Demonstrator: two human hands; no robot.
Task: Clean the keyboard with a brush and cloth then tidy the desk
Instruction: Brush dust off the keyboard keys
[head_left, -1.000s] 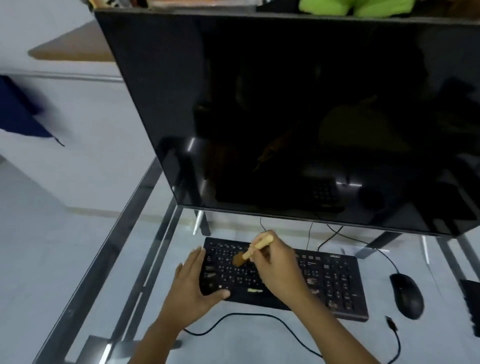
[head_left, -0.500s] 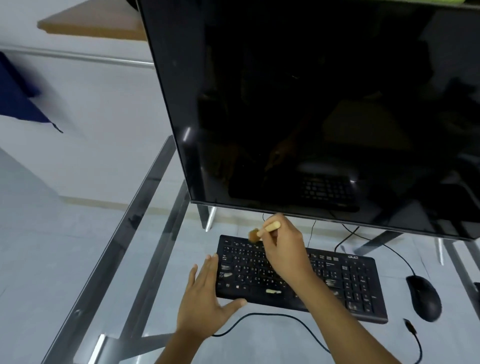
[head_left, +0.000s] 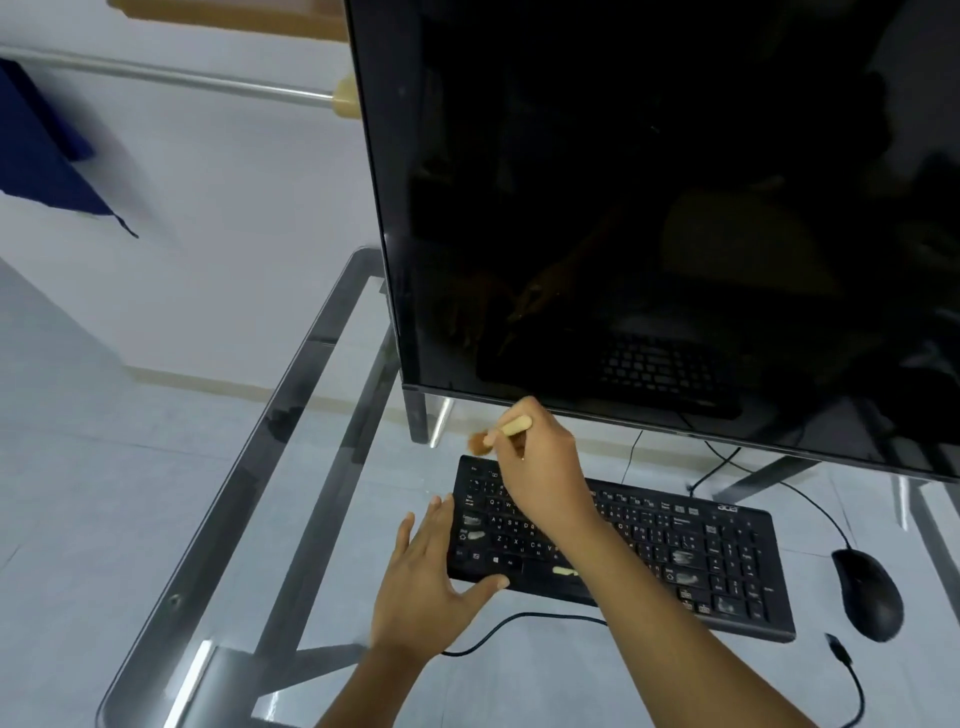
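So in about 1 second our right hand (head_left: 540, 470), pinching the brush (head_left: 498, 432), swept off the keyboard (head_left: 727, 561) past its top-left corner, flat left hand (head_left: 423, 587) bracing it, so that pass looks finished.

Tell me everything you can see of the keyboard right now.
The keyboard is black, full-size with a number pad, apparently plastic, with light lettering and a logo at its far right corner. It lies flat on the glass desk, angled slightly, below the monitor. Pale smudges mark several keys and the space bar. The left hand rests open at its left end, thumb against the front edge. The right hand holds a brush above its far left corner. A mouse sits to its right.
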